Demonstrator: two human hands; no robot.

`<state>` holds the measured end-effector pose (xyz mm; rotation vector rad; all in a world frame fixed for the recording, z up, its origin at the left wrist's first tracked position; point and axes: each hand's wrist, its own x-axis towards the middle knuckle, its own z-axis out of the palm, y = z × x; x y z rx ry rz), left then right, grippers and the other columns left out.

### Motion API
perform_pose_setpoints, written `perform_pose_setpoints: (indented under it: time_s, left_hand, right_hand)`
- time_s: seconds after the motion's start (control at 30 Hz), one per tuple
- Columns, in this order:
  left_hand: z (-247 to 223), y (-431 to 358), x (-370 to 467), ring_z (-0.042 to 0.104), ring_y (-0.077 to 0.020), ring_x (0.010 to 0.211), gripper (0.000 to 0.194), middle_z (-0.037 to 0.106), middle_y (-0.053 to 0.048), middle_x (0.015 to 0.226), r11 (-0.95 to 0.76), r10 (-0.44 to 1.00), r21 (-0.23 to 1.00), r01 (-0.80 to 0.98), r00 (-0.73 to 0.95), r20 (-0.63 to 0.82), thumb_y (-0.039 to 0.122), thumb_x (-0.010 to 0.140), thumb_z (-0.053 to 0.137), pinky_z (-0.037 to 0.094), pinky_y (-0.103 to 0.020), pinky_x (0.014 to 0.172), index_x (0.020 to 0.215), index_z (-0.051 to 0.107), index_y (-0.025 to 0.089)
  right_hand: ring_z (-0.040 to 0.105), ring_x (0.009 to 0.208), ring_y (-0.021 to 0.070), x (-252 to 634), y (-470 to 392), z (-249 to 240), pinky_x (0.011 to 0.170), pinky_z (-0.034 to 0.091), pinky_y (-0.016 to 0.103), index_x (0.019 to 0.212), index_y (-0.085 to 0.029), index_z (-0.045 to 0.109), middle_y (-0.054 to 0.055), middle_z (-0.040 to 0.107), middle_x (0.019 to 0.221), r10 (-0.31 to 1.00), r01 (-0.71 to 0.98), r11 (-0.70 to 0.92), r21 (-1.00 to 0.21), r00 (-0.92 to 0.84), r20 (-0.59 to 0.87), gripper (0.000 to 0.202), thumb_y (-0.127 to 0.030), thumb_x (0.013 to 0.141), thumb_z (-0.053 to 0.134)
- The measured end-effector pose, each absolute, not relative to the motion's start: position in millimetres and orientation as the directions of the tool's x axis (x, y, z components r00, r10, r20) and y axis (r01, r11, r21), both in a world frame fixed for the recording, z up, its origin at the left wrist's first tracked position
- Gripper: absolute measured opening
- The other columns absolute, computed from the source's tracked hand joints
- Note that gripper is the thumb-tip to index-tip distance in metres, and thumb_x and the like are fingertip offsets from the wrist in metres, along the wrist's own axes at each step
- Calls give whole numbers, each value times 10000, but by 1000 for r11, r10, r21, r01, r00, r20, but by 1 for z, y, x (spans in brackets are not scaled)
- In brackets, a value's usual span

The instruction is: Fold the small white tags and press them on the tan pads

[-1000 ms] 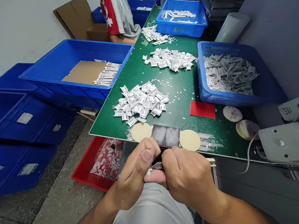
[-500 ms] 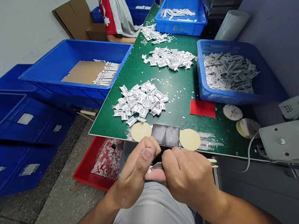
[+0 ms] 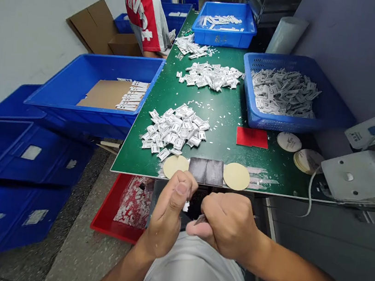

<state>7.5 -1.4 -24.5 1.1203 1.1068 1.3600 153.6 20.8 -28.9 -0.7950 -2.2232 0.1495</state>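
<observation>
My left hand is closed in a pinch, thumb up, just off the table's front edge. A small white plastic piece sticks out from its curled fingers. To its right, my right hand is curled into a fist with the thumb pointing left. Between that thumb and the index finger shows the end of a thin grey piece; the rest is hidden in the fist. The hands are apart, above my lap. On the table ahead lies a heap of white plastic parts.
Round cream pads flank dark square pads along the green table's edge. A blue basket of white parts stands right. A red bin with scraps sits below left. Another person is at the far left.
My hands have moved apart; the right hand has shifted slightly down, away from the left. A small white piece now shows at my left fingers. The other person has turned and shifted slightly.
</observation>
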Motion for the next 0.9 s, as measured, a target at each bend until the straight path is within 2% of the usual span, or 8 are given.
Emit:
perform_pose_setpoints:
  time_s: [0.17,0.27,0.37,0.43,0.53,0.7,0.8,0.9]
  left_hand:
    - [-38,18,-10,411,-149,676,281,452,11,741,-19,984,972,235,-166,59,425,979,447,335,-275,637,802,491,213]
    - [-44,53,-22,490,-169,729,261,542,-2,780,-84,978,842,533,-116,171,431,965,473,376,-285,681,848,554,212]
    - [-51,103,-24,533,-215,893,221,612,-46,893,-205,940,573,793,-4,343,389,955,510,408,-334,813,895,618,206]
    - [-56,132,-20,525,-246,973,189,624,-78,962,-231,921,410,882,62,385,356,934,556,410,-369,865,921,657,197]
    - [-60,151,-17,523,-272,1019,177,623,-102,1032,-235,911,337,912,86,404,337,903,607,424,-390,877,970,688,195]
    - [-62,127,-65,527,-280,1107,335,614,-109,1178,-192,895,337,922,23,446,422,961,487,405,-430,982,1179,634,215]
    - [-71,112,-116,425,-320,1304,593,498,-125,1415,-165,930,312,936,42,364,574,927,469,344,-481,1073,1421,453,245]
    - [-82,110,-151,214,-381,1454,895,216,-147,1611,-220,963,275,936,164,214,701,841,502,230,-555,1144,1559,189,268]
  right_hand:
    - [452,497,108,192,36,-48,539,307,257,713,-195,520,-25,491,570,834,577,548,-606,-314,454,515,-529,1023,280]
    - [535,594,145,228,62,-62,594,350,262,821,-200,570,3,580,669,928,761,322,-564,-134,348,426,-527,999,362]
    - [608,731,198,256,91,-78,651,403,287,991,-193,610,55,666,836,947,869,213,-447,-71,313,361,-508,973,434]
    - [628,869,249,266,104,-87,730,449,328,1124,-168,611,111,686,964,942,913,215,-346,-100,321,365,-457,971,451]
    - [588,1062,318,270,111,-96,876,467,435,1226,-130,607,186,659,1124,917,942,254,-220,-162,364,396,-388,973,445]
    - [459,1306,322,251,104,-86,1060,406,506,1439,-184,455,173,494,1421,868,851,431,-299,-299,397,571,-476,950,491]
    - [334,1420,304,221,110,-75,1140,333,498,1559,-234,220,140,312,1572,830,752,553,-358,-463,311,797,-579,908,523]
    - [154,1493,326,181,133,-71,1189,219,529,1583,-250,83,125,106,1642,768,680,637,-363,-599,226,978,-690,840,542]
